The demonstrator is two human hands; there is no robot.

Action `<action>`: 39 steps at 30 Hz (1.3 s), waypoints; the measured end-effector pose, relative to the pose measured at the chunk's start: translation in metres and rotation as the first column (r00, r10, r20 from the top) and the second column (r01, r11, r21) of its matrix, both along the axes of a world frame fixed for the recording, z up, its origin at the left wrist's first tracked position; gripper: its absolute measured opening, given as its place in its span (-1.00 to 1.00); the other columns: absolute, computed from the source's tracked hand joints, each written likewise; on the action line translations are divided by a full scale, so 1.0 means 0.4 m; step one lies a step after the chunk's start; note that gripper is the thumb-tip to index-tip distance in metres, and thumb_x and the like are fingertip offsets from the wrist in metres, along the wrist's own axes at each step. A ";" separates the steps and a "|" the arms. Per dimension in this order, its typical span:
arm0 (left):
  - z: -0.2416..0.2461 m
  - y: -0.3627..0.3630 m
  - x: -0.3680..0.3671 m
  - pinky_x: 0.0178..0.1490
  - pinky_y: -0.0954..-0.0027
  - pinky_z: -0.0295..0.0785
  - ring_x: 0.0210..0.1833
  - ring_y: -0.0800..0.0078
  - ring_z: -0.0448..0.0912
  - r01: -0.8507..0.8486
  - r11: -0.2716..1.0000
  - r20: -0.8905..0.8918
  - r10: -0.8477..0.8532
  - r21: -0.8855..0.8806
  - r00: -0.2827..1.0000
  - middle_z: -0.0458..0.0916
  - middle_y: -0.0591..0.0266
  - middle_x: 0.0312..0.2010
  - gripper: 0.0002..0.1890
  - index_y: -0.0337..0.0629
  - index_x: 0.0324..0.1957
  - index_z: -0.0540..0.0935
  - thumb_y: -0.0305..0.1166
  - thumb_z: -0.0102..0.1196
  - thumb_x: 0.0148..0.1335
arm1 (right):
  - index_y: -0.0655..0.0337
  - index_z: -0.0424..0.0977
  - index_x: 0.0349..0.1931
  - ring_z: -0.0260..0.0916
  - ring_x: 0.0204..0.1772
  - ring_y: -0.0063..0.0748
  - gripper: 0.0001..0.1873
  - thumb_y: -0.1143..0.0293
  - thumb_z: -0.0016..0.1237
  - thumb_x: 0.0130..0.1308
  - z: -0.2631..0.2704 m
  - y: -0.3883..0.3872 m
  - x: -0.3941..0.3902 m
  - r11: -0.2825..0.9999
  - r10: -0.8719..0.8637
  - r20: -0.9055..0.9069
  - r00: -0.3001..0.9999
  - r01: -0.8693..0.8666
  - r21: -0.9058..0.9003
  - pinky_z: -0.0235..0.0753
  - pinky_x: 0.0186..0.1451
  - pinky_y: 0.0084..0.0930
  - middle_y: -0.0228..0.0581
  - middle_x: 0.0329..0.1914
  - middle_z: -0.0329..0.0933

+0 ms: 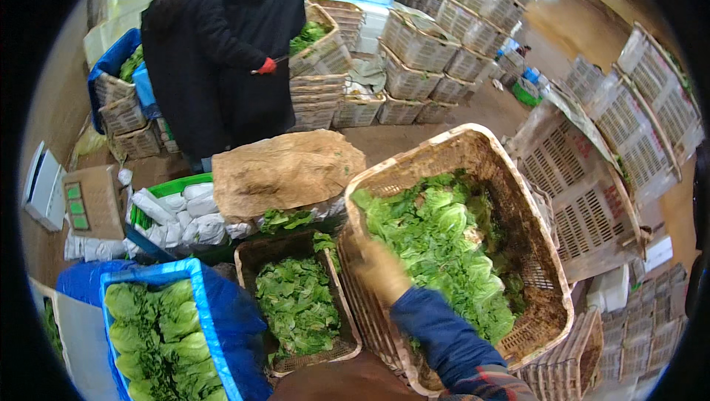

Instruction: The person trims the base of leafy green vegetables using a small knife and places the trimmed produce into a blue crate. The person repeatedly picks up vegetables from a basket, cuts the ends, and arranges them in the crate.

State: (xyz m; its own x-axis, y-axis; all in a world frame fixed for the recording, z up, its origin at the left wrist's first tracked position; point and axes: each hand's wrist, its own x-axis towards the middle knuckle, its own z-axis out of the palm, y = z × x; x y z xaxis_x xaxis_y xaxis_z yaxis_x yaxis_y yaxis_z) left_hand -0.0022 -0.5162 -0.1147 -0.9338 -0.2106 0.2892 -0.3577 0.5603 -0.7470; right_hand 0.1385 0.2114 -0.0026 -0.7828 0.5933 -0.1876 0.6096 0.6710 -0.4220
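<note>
My right hand (pixel 384 272), in a tan glove and a dark blue sleeve, reaches over the near-left rim of a large dirty plastic crate (pixel 535 259). Motion blurs its fingers, so I cannot make out a grip. Leafy green lettuce heads (pixel 444 234) fill much of that crate, which tilts toward me. Left of it sits a lower crate (pixel 355 340) of loose green leaves (pixel 299 304). Further left, a blue-lined crate (pixel 202 312) holds lettuce heads (pixel 180 340) packed in rows. My left hand is out of view.
Brown sacking (pixel 285 171) lies beyond the low crate, beside white wrapped bundles (pixel 191 210) in a green container. Two people in dark coats (pixel 252 63) stand behind; one has a red-gloved hand (pixel 268 65). Stacked crates (pixel 416 40) rise behind, and more crates (pixel 577 173) stand at right.
</note>
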 end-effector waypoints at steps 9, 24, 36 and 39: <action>0.087 1.339 -0.030 0.54 0.02 0.24 0.44 -0.09 0.41 0.250 -0.449 -0.511 -0.799 0.857 0.316 0.53 -0.10 0.30 -0.32 -0.21 0.34 0.53 -0.53 0.38 0.11 | 0.18 0.62 0.14 0.61 0.16 0.09 -0.35 -0.17 0.21 0.28 -0.242 0.662 0.352 0.984 -0.173 0.336 0.926 0.181 0.009 0.57 0.22 -0.09 0.07 0.09 0.68; -0.058 2.046 0.208 0.34 0.28 0.44 0.26 0.29 0.60 -0.718 -0.086 -0.235 -0.966 0.690 -0.111 0.70 0.06 0.20 -0.36 -0.02 0.35 0.60 0.18 0.14 0.44 | 0.05 0.54 0.32 0.40 0.46 -0.07 -0.22 0.20 0.50 0.02 -0.046 0.291 0.578 0.848 -0.496 -0.481 0.723 0.283 -0.449 0.37 0.51 -0.18 -0.03 0.42 0.48; 0.050 1.463 0.036 0.56 -0.05 0.21 0.64 0.02 0.14 -0.736 -0.635 -0.320 -0.766 0.235 0.558 0.17 -0.08 0.59 -0.18 0.11 0.64 0.06 -0.26 0.20 0.48 | 0.26 0.62 -0.08 0.61 -0.06 -0.32 -0.51 0.42 0.55 -0.04 0.077 0.135 0.327 0.854 -0.519 -0.590 0.618 0.391 -0.342 0.62 0.05 -0.39 -0.25 -0.14 0.69; 0.078 1.351 0.052 0.58 -0.14 0.12 0.67 -0.01 0.04 -0.811 -0.578 -0.251 -0.801 0.086 0.544 0.10 0.02 0.62 0.16 0.19 0.68 -0.09 -0.28 0.48 0.23 | 0.21 0.57 -0.12 0.59 -0.21 -0.43 -0.61 0.47 0.48 0.07 0.117 0.009 0.228 0.680 -0.730 -0.516 0.449 0.391 -0.621 0.64 -0.11 -0.44 -0.33 -0.23 0.65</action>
